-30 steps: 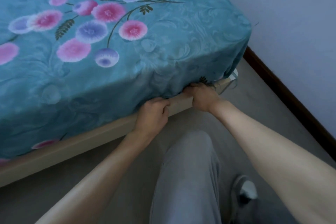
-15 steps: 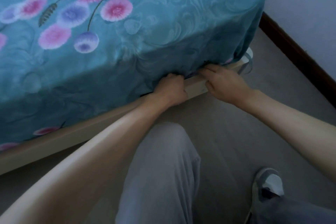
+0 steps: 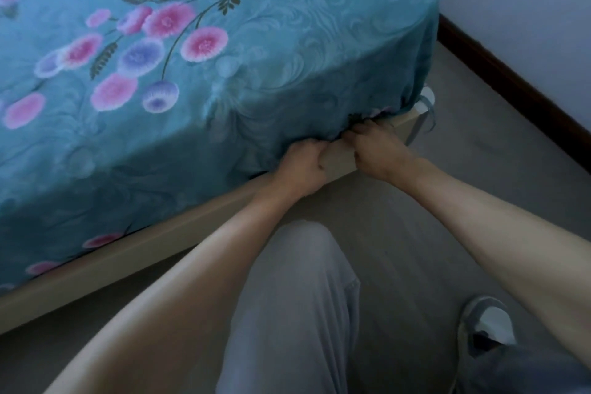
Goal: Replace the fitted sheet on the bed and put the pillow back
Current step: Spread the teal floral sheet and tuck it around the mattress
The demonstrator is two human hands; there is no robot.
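From the head camera, the person crouches at the near corner of the bed, both hands working the lower hem of the teal fitted sheet printed with pink and purple flowers (image 3: 287, 51). The left hand (image 3: 302, 166) is clenched on the gathered hem, knuckles outward, just above the pale wooden bed frame rail (image 3: 153, 249). The right hand (image 3: 375, 150) sits just beside it, nearer the corner, fingers curled into the bunched edge where the fabric puckers; whether it pinches cloth or only presses it under is hard to tell.

To do this step well, the hem probably wants pulling down and then pushing in under the mattress, with the 2 hands working along the edge toward the corner so the elastic seats evenly. Pulling too hard on 1 side could drag the far corners loose.

The sheet already covers the top and the visible side, lying fairly smooth above, with creases fanning toward the hands. At the corner it is tightly gathered, and a pale ribbon-like strap (image 3: 427, 112) hangs below it. No pillow is in sight.
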